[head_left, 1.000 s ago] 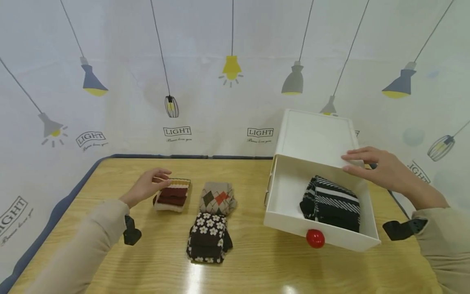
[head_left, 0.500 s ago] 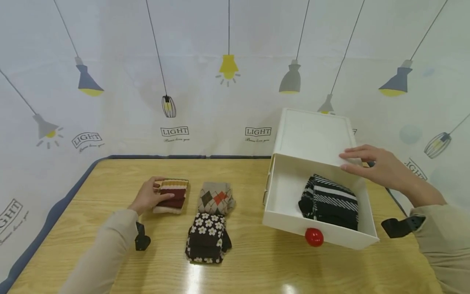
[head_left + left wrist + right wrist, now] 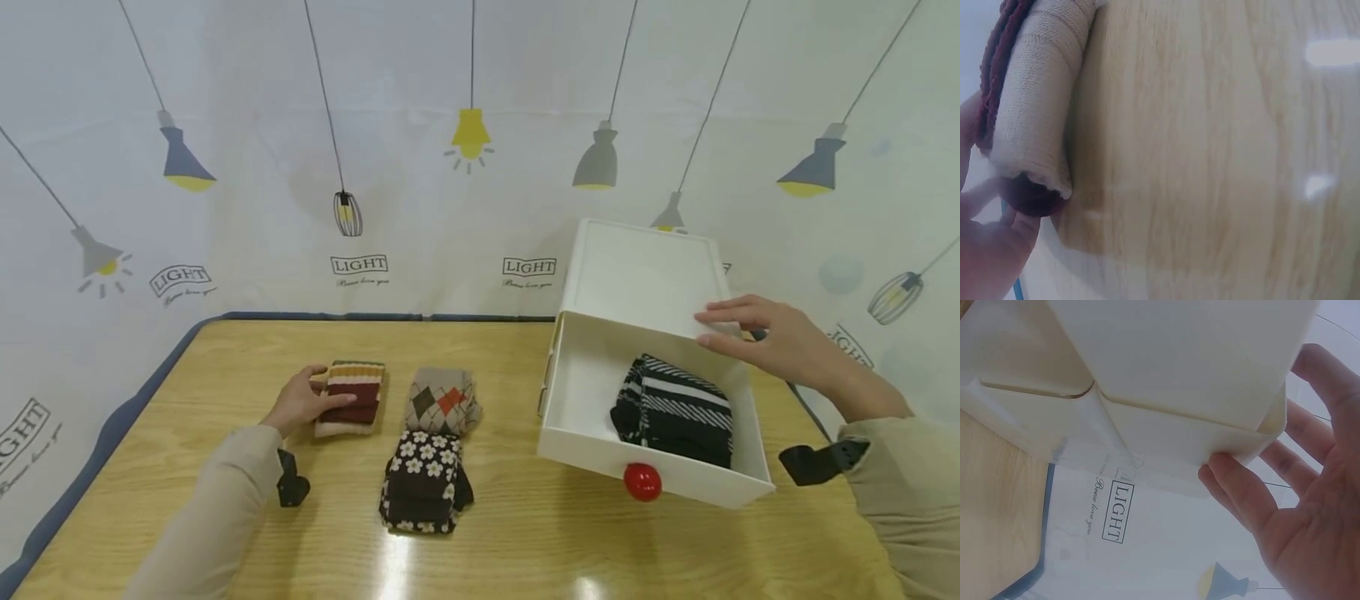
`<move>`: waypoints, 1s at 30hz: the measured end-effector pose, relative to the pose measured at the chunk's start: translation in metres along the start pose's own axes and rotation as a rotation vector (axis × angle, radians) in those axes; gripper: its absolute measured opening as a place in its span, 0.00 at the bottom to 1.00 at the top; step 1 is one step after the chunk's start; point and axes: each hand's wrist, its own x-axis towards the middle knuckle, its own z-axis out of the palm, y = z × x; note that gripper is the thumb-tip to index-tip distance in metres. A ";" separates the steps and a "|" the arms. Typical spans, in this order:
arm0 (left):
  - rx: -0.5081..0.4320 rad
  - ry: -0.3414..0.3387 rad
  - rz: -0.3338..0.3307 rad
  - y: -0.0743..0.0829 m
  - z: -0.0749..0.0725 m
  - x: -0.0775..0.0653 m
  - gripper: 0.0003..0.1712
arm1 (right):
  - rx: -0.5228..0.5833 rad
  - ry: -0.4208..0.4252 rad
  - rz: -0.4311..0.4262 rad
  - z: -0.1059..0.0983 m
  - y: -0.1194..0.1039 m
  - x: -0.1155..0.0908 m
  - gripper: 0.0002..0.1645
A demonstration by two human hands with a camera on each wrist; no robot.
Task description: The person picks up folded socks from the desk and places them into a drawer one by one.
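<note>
At the left of the table my left hand [image 3: 300, 402] grips a folded pair of striped socks [image 3: 363, 393], maroon, cream and mustard. The thumb lies across their top, and the fingers are partly hidden behind them. In the left wrist view the cream side of the socks [image 3: 1038, 94] shows, close to the tabletop. My right hand [image 3: 780, 342] holds the raised lid [image 3: 645, 271] of a white box [image 3: 592, 446] by its right corner, thumb and fingers on either side of the edge. Inside the box lies a folded black-and-white patterned pair of socks [image 3: 678, 412].
Between the left hand and the box lie beige argyle socks [image 3: 442, 400] and dark flower-patterned socks [image 3: 422, 483], one in front of the other. A red knob [image 3: 642, 482] sticks out from the box front. A lamp-printed curtain [image 3: 420, 183] stands behind the wooden table [image 3: 510, 533].
My left hand has come down and forward onto the striped socks and taken hold of them. The right hand stays at the lid, and the box has not moved.
</note>
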 end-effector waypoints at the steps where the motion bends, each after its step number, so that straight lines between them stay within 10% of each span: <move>1: -0.009 -0.001 0.000 0.000 0.000 0.000 0.53 | 0.000 0.000 0.001 0.000 0.000 0.000 0.28; 15: -0.096 -0.040 -0.026 0.003 0.001 -0.003 0.54 | 0.031 -0.009 0.019 0.000 0.000 0.000 0.28; 30: -0.134 -0.051 0.141 0.009 -0.005 -0.026 0.39 | 0.037 -0.005 -0.002 0.001 0.000 -0.001 0.28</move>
